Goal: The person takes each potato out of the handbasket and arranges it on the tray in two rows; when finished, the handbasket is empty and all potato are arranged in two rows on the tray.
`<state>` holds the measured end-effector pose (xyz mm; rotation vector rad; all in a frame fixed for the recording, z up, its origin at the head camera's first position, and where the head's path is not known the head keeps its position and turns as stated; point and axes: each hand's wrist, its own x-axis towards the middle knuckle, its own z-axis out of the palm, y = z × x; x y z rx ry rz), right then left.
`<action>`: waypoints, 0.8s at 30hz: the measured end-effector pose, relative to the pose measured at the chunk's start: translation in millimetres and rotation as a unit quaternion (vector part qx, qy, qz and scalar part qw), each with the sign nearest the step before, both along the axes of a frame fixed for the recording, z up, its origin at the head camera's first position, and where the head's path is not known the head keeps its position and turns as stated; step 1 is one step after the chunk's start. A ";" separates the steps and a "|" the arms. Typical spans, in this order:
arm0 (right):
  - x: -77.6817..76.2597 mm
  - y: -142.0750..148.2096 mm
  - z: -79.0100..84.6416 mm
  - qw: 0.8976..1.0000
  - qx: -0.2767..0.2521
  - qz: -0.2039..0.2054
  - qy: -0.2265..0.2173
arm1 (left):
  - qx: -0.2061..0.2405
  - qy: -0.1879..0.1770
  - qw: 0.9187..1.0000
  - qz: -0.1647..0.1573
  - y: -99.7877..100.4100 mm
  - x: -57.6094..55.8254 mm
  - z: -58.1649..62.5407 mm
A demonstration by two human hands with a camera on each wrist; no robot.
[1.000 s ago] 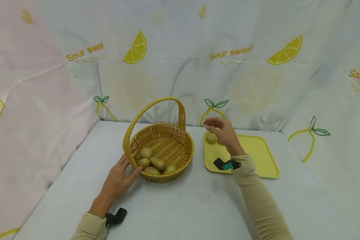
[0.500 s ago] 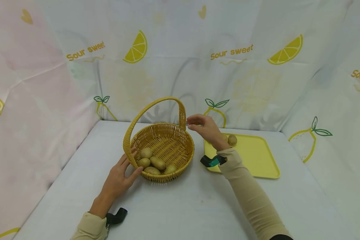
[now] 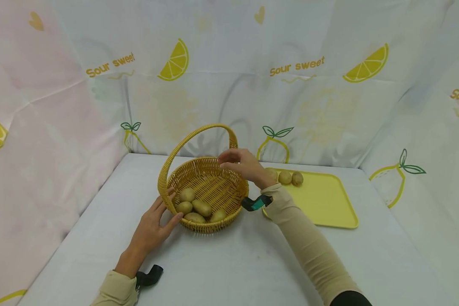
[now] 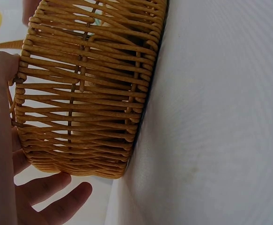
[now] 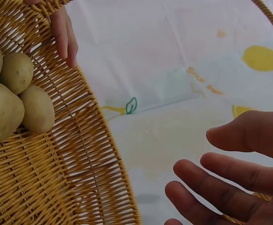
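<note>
A yellow wicker basket [image 3: 210,189] with a tall arched handle stands on the table, several potatoes [image 3: 202,208] gathered in its near left part. My left hand [image 3: 149,229] holds the basket's left side by the base of the handle. In the left wrist view the thumb [image 4: 4,63] lies at the rim, and two fingers stretch past the woven wall. Over the basket's right side hovers my right hand [image 3: 242,163], fingers loosely bent. The right wrist view shows nothing between its thumb and fingers [image 5: 216,190].
To the right of the basket lies a yellow tray [image 3: 325,206], with three potatoes [image 3: 284,177] along its far left edge; the right hand and wrist partly cover that corner. A lemon-print curtain [image 3: 214,85] hangs behind the white-covered table [image 3: 222,272].
My right hand has moved left from above the tray to above the basket, uncovering the potatoes on the tray. The left hand and the basket have stayed in place.
</note>
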<state>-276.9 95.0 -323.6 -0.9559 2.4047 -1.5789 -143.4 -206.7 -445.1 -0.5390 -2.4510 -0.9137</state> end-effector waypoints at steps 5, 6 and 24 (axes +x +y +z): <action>-4.5 -12.1 -6.0 1.000 0.010 0.015 -0.006 | 0.000 0.000 1.000 -0.001 -0.2 0.2 -1.0; -5.4 -14.7 -7.6 1.000 0.011 0.019 -0.006 | 0.001 0.000 1.000 -0.002 -0.3 0.2 -1.1; -12.3 -65.5 -22.7 0.994 0.034 0.093 -0.047 | 0.002 0.002 1.000 -0.006 -1.4 -0.7 1.3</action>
